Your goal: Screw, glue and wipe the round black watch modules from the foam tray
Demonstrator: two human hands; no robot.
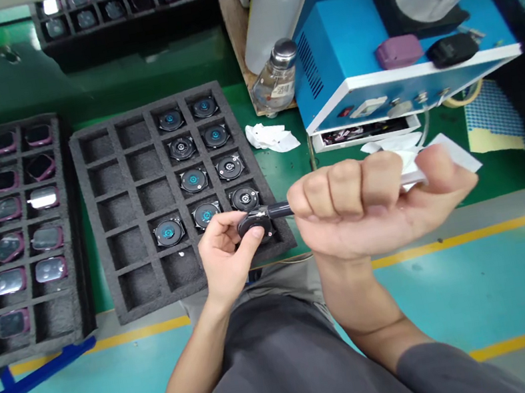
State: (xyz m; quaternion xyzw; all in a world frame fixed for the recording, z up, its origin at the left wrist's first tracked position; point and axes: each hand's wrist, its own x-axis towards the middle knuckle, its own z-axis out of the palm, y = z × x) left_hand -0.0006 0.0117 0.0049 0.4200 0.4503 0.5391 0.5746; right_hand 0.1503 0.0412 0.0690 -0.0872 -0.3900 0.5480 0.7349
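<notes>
- Turquoise floor [485, 279] with yellow lines lies below the near edge of a green worktop [262, 169].
- On the worktop, a gray foam tray [93, 216] carries round black watch cases in its right-hand columns, plus one farther left, near the near edge.
- One more watch case [247, 223] is in the left hand [226, 257], above the tray's near right corner.
- The left fingers are clamped on its rim, thumb on the near side, fingertips behind.
- The right hand [346, 209] is a closed fist, fingers wrapped on a slim black tool [279, 210] whose end meets the case's side.
- The case looks light and stiff, probably slick across its smooth faces, with fragile small parts; the rim seems the best hold, away from the center.
- Beyond the fist stands a blue machine [331, 42]; crumpled tissue [272, 135] lies just beside the tray's right edge.
</notes>
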